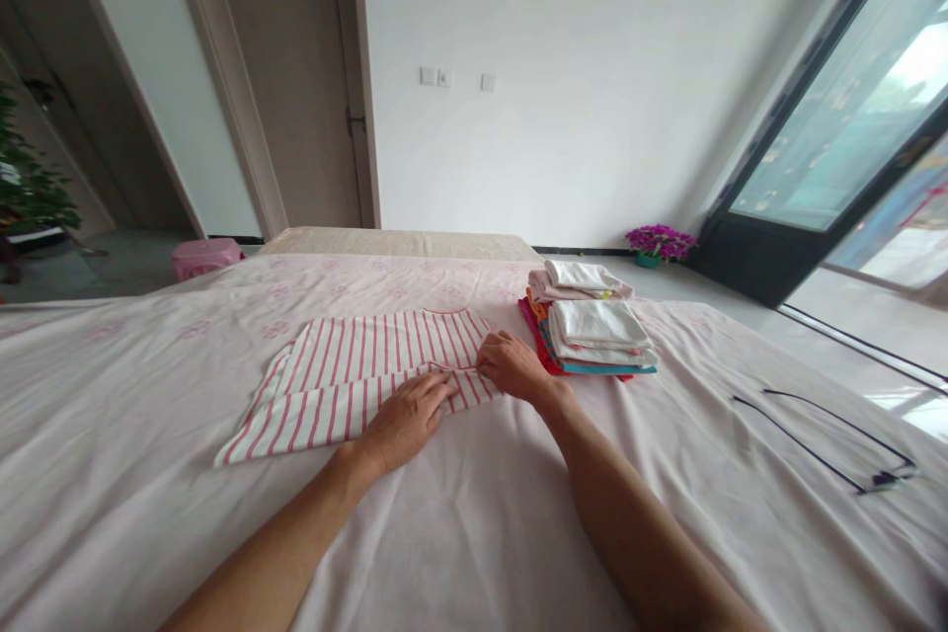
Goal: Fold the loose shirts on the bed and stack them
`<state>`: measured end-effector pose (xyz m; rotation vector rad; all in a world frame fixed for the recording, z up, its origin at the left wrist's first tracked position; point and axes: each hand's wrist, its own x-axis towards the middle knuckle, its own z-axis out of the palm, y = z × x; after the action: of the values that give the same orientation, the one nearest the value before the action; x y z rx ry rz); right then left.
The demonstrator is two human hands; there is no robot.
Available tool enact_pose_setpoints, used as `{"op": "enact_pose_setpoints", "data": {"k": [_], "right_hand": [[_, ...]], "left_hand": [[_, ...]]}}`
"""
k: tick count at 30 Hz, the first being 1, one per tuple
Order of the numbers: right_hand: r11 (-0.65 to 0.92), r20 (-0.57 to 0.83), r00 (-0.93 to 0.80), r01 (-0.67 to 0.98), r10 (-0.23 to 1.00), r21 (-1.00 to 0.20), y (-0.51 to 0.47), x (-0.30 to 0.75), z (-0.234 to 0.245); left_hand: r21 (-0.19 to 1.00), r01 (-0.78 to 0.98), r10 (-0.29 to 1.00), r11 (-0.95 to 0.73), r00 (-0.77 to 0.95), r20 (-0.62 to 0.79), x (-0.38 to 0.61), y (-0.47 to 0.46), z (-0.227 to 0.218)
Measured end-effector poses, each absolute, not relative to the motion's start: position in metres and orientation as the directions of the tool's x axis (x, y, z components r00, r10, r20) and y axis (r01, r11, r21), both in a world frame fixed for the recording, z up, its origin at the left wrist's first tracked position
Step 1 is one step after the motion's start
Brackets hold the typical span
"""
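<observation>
A white shirt with red stripes (370, 346) lies on the pink sheet, its near side folded over in a long strip. My left hand (411, 415) rests flat on that folded strip, fingers stretched toward the right. At the shirt's right end, by the neckline, my right hand (511, 363) has its fingers pinched together on the cloth edge. Just beyond my right hand stands a stack of folded clothes (599, 331), white on top with orange, red and blue pieces below.
The pink sheet (459, 533) is wrinkled near me. A pair of glasses (881, 479) lies on the right. Past the far edge are a pink stool (207, 257), a pot of purple flowers (659, 242), a closed door (285, 69) and a glass door (836, 118).
</observation>
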<state>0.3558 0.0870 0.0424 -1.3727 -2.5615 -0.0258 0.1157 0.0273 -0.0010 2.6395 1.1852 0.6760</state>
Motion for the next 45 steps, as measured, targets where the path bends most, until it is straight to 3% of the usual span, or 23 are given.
{"op": "enact_pose_setpoints", "data": {"k": [10, 17, 28, 36, 45], "right_hand": [[0.560, 0.190, -0.541, 0.826, 0.820, -0.063, 0.089, 0.357, 0.042], [0.431, 0.270, -0.407, 0.902, 0.872, -0.032, 0.090, 0.355, 0.034], [0.362, 0.299, -0.351, 0.932, 0.887, 0.019, 0.090, 0.350, 0.030], [0.459, 0.355, -0.414, 0.887, 0.838, -0.047, 0.077, 0.329, 0.040], [0.543, 0.253, -0.518, 0.838, 0.817, -0.040, 0.078, 0.315, 0.038]], "left_hand": [[0.304, 0.664, 0.727, -0.684, 0.585, 0.360, 0.115, 0.028, -0.003], [0.275, 0.663, 0.712, -0.696, 0.591, 0.380, 0.116, 0.028, -0.003], [0.179, 0.723, 0.726, -0.667, 0.577, 0.375, 0.116, 0.026, -0.003], [0.183, 0.724, 0.726, -0.665, 0.571, 0.382, 0.118, 0.027, -0.005], [0.189, 0.728, 0.733, -0.659, 0.564, 0.380, 0.120, 0.024, 0.000]]}}
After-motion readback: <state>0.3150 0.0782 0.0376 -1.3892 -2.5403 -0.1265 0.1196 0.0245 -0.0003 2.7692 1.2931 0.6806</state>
